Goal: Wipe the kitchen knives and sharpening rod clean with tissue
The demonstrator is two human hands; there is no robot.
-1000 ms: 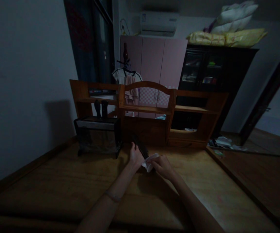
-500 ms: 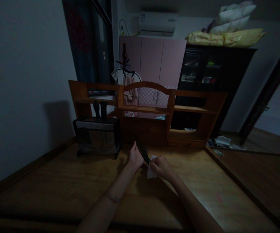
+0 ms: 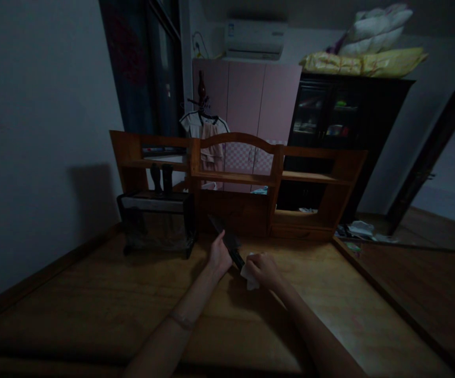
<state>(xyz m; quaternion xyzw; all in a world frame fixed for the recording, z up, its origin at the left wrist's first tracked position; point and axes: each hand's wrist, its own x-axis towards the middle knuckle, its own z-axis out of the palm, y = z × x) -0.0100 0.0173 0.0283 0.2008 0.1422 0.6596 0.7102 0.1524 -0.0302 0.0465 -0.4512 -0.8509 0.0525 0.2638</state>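
Note:
In the middle of the view a dark kitchen knife [image 3: 232, 242] slants with its blade away from me and its black handle toward my right side. My left hand [image 3: 218, 256] is closed around it, near where blade and handle meet, thumb along the blade. A white tissue [image 3: 252, 282] is pinched in my right hand [image 3: 264, 269], which presses it against the handle's end. To the left stands a knife block [image 3: 156, 220] with a clear front, and two black knife handles [image 3: 167, 178] stick up from its top.
The wooden tabletop [image 3: 141, 310] spreads under my arms. Along its far side runs a wooden shelf unit [image 3: 235, 177]. A white wall [image 3: 42, 157] closes off the left. Beyond are pink cupboards [image 3: 245, 100], a dark cabinet [image 3: 353, 115] and clothes [image 3: 212, 142] on a stand.
The knife has turned slightly, so more of its blade's flat side shows. My right hand and the tissue have shifted a little along the handle's end. The left hand still grips.

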